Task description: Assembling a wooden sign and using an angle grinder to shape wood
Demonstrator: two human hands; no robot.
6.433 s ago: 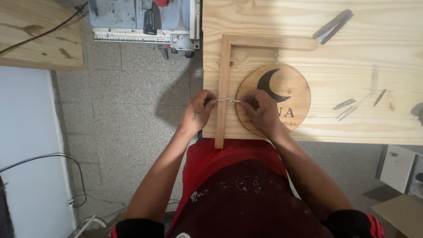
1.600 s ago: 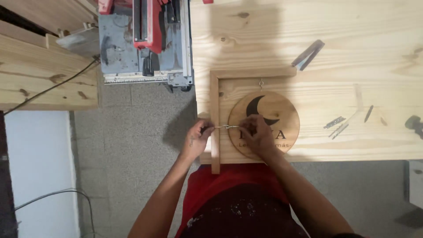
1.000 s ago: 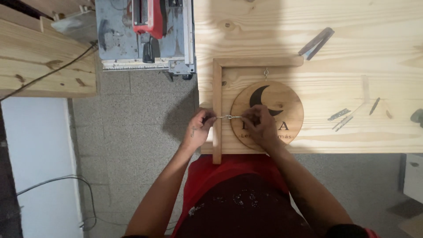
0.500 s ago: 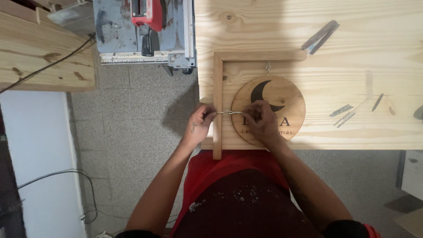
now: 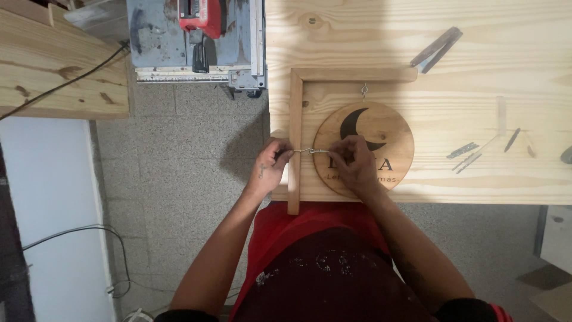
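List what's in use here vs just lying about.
In use: left hand, right hand, thin metal piece held between them, round plaque, L-shaped frame.

Lying about: table saw, flat tool, small metal bits, floor cable.

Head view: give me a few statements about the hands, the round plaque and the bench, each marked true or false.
1. Both hands hold a thin metal wire between them. True: the left hand and right hand pinch the wire at its ends.
2. The round plaque hangs on a wall. False: it lies flat on the bench.
3. A wooden L-shaped frame borders the plaque on two sides. True.
4. The plaque bears a star. False: it bears a dark crescent.
5. The saw stands on the bench. False: it stands beside the bench, off its left edge.
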